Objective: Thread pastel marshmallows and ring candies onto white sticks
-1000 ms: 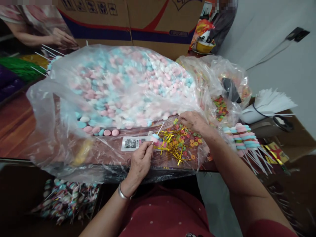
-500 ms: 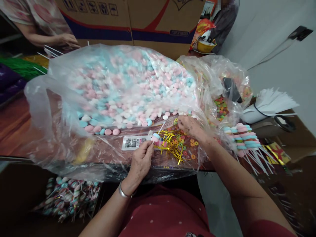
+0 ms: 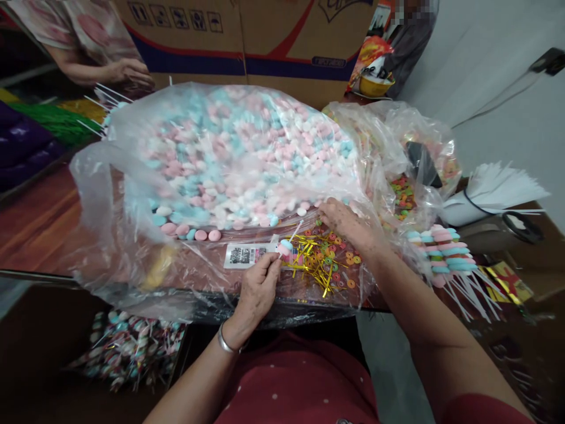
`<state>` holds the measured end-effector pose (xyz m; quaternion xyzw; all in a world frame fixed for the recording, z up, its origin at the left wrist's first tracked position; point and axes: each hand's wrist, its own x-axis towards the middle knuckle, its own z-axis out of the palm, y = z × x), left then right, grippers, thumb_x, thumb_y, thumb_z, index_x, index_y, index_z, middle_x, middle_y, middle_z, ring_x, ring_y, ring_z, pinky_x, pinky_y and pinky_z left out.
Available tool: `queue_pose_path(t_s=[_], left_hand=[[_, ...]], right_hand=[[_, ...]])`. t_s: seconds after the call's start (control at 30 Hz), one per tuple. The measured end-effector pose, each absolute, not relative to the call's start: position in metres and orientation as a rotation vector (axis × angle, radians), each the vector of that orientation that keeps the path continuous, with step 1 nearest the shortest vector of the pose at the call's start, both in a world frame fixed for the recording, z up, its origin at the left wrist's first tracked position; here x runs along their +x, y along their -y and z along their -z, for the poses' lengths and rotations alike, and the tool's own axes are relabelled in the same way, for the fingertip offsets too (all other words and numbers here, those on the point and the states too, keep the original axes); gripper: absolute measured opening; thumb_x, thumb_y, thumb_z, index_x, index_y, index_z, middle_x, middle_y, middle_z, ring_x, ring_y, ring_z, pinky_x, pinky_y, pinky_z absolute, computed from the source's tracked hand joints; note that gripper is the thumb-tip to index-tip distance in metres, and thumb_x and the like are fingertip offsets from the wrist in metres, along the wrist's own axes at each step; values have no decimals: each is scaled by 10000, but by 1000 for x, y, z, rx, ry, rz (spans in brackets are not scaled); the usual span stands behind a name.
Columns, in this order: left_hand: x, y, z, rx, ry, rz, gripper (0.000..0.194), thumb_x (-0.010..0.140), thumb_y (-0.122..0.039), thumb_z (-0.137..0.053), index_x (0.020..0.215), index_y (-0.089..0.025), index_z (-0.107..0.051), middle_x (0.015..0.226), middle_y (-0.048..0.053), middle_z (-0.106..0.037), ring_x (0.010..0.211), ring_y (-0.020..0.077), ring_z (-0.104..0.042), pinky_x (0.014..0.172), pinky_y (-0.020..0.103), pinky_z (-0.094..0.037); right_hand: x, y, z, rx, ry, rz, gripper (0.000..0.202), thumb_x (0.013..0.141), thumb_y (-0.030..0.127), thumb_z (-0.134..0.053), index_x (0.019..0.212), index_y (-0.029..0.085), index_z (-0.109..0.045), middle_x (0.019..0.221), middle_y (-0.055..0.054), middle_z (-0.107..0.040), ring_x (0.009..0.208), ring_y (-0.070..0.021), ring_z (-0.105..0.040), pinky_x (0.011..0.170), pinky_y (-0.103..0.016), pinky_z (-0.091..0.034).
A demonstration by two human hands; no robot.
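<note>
In the head view, my left hand (image 3: 260,284) is closed in a pinch round a white stick (image 3: 296,231). Threaded low on that stick are pink and blue marshmallows (image 3: 285,248), just above my fingers. My right hand (image 3: 346,222) has curled fingers at the mouth of a clear plastic bag (image 3: 229,153) full of pink, blue and white marshmallows. Its fingertips are hidden, so I cannot make out what they hold. Small ring-shaped candies (image 3: 353,259) and gold twist ties (image 3: 315,265) lie below it, between my hands.
Finished marshmallow skewers (image 3: 445,253) are stacked at the right beside white sticks (image 3: 507,185). Another bag holds ring candies (image 3: 404,194). Wrapped skewers (image 3: 132,347) fill a box at lower left. A large carton (image 3: 265,47) stands behind; another person's hand (image 3: 128,73) is at upper left.
The whole view has shifted slightly, with things appearing further right. My right hand has edged a little left along the bag's mouth. My left hand keeps its pinch on the stick.
</note>
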<state>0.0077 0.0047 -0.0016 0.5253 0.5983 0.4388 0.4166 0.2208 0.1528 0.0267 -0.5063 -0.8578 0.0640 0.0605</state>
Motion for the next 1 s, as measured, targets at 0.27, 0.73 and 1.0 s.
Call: queue_pose_path(t_s=[0.27, 0.73, 1.0], left_hand=[[9, -6, -1, 1351, -1524, -1105, 261, 872, -343, -465, 867, -160, -651, 614, -29, -529, 572, 118, -473, 575, 220, -367], [13, -6, 8, 1594, -1601, -1104, 267, 882, -257, -497, 989, -163, -724, 818, 57, -748, 707, 162, -663, 669, 239, -464], [14, -6, 8, 1624, -1634, -1130, 264, 889, -252, -499, 992, -163, -726, 820, 60, -762, 693, 167, -681, 653, 244, -463]], right_hand=[[212, -144, -35, -1624, 2512, -212, 272, 848, 122, -438, 1041, 140, -630, 1066, -146, -660, 999, -256, -594, 883, -378, -456], [194, -107, -36, -1255, 1428, -1295, 298, 672, 314, -705, 931, 168, -704, 843, -16, -710, 745, -143, -653, 744, -321, -558], [194, -102, -32, -1252, 1530, -1078, 232, 667, 301, -668, 866, 192, -714, 838, -13, -681, 740, -144, -636, 710, -312, -555]])
